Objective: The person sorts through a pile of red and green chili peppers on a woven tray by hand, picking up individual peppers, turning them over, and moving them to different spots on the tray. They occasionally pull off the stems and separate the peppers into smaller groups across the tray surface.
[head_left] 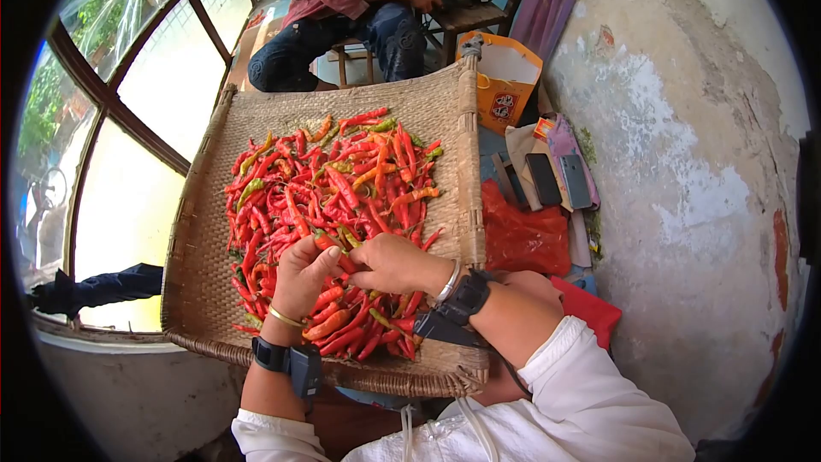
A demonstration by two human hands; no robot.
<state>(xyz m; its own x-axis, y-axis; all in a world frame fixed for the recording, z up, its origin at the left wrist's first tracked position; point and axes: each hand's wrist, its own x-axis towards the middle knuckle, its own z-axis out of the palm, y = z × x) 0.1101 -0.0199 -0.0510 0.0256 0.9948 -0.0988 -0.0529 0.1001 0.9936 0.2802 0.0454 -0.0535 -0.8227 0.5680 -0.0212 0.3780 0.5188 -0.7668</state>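
Note:
A woven bamboo tray [445, 120] lies in front of me with a heap of chili peppers [274, 192], mostly red, some orange or yellow-green. Over the near part of the heap, my left hand [299, 278] pinches one red chili pepper [325, 242] between thumb and fingers. My right hand [398, 263] meets it from the right, its fingertips closed at the lower end of the same pepper. The fingers hide part of that pepper. Both wrists carry a bangle and a dark strapped device.
Another person [338, 8] sits beyond the tray's far edge, beside a wooden chair [479, 15]. An orange box [505, 81], phones [542, 180] and a red plastic bag [522, 231] are at the right, near a worn wall [667, 205]. A dark umbrella [115, 287] lies left by the window.

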